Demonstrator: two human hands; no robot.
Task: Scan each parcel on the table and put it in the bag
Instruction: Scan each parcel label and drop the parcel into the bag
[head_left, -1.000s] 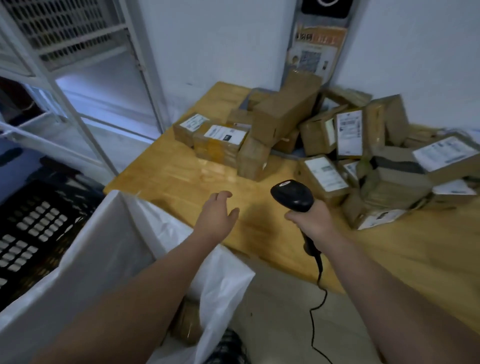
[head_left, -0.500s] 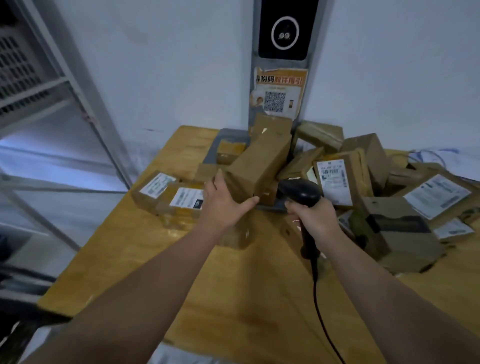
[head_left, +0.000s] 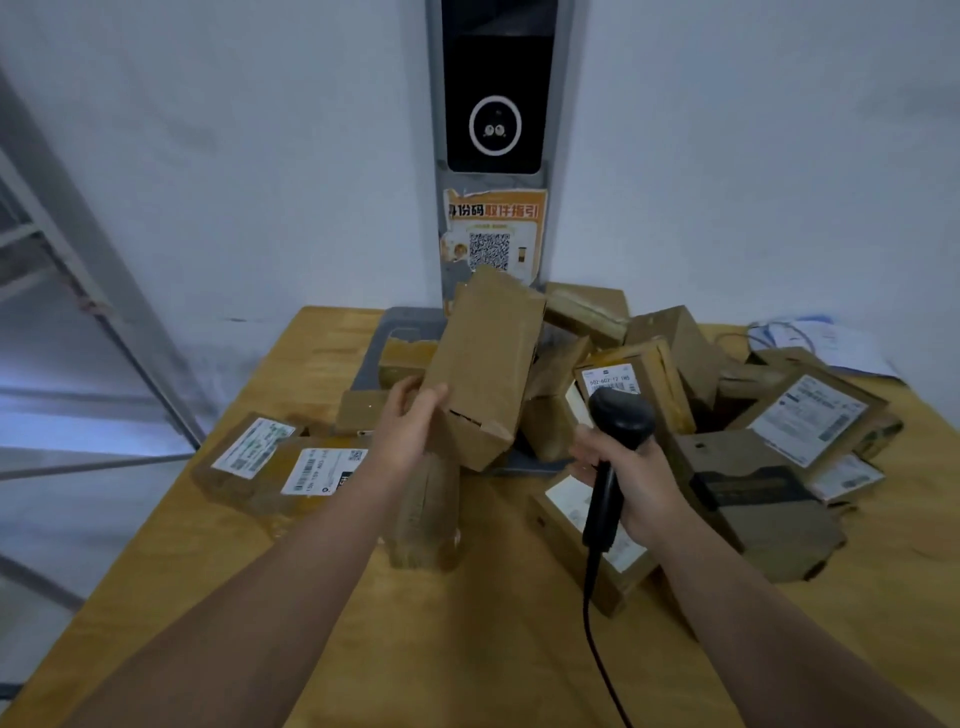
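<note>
- On the table (head_left: 493, 649), by the wall, lies a heap (head_left: 691, 358) of brown parcels. The long box (head_left: 485, 358) leans on top of it, far end up high.
- Left hand (head_left: 410, 421) holds the near end of the long box, with the thumb on the top face and the fingers curled round the left side.
- Right hand (head_left: 641, 486) is wrapped tight round the handle of the scanner (head_left: 621, 423), whose head is over the heap.
- The long box is cardboard, so it looks stiff and dry, not slippery. One corner is dented and a small split shows at the near end, so a hard squeeze there could crush it.
- I think it is light, since one hand has it by the end. But it is long, so it may tip. A hold nearer the middle, across the narrow sides, would be steadier.
- No label shows on the face we can see. It likely needs a turn before the scanner can read it.
- No bag is in sight.
</note>
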